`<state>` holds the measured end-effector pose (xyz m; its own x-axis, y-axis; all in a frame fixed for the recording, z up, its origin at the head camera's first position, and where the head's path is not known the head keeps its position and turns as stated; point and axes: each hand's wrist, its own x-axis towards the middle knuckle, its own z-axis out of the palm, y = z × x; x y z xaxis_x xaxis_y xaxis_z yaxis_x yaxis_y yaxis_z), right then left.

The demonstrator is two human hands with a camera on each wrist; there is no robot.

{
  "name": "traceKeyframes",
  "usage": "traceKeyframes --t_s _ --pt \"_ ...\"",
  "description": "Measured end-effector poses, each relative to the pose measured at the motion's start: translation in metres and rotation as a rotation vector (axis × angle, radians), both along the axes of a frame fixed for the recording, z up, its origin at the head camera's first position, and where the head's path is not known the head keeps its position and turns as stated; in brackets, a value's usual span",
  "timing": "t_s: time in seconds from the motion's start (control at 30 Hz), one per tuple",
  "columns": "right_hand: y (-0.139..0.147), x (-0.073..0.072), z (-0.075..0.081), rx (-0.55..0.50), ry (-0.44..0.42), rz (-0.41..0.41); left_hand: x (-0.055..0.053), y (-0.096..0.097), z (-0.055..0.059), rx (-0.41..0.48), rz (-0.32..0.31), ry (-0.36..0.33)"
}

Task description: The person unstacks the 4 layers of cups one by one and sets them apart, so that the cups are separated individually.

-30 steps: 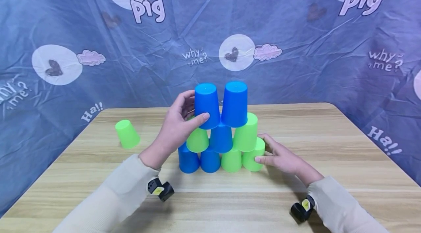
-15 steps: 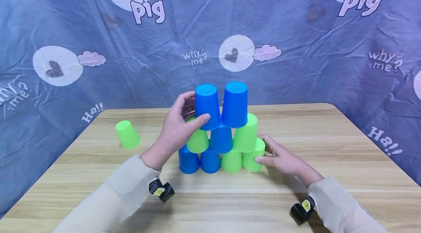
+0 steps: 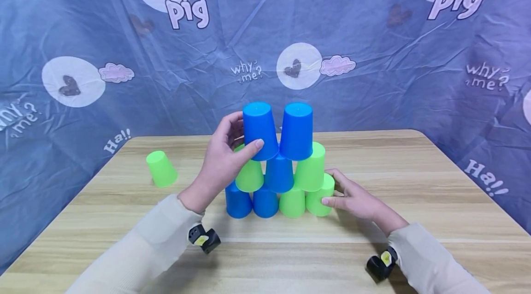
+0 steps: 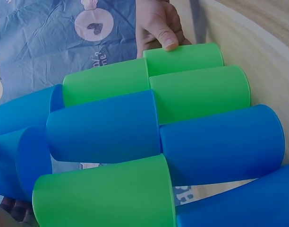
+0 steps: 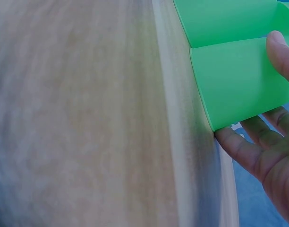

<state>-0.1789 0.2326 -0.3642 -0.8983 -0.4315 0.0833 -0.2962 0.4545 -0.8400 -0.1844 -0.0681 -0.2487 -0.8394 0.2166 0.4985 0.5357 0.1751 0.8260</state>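
An upside-down cup pyramid stands mid-table. Its bottom row, left to right, is two blue cups [image 3: 265,204] and two green ones [image 3: 292,205]. The second row has a blue cup [image 3: 279,174] between two green cups [image 3: 249,176]. My left hand [image 3: 221,158] grips the upper-left blue cup [image 3: 258,130], which tilts slightly; in the left wrist view its mouth [image 4: 35,161] shows. Beside it an upper-right blue cup [image 3: 297,132] rests on the second row. My right hand [image 3: 354,199] holds the bottom-right green cup [image 5: 243,85], thumb in front, fingers behind.
A lone green cup [image 3: 162,169] stands upside down on the wooden table [image 3: 265,261], left of the pyramid. Behind the table hangs a blue printed cloth [image 3: 215,54]. A small black camera [image 3: 204,238] sits on each wrist.
The upper-left blue cup has shifted slightly up and left in my left hand and tilted a little. My right hand and the other cups have stayed in place.
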Motion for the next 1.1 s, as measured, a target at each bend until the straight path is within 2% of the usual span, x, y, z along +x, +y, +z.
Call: traceKeyframes --t_s 0.5,0.77,1.1 --pt "0.000 -0.001 -0.001 0.006 -0.002 -0.005 -0.006 -0.008 0.001 0.064 0.064 0.114" --pt "0.000 -0.002 -0.001 0.007 0.000 0.000 -0.008 -0.018 0.001 0.065 0.124 0.071" --pt "0.000 -0.001 0.000 0.017 0.015 0.009 -0.014 -0.034 -0.002 0.103 0.213 0.091"
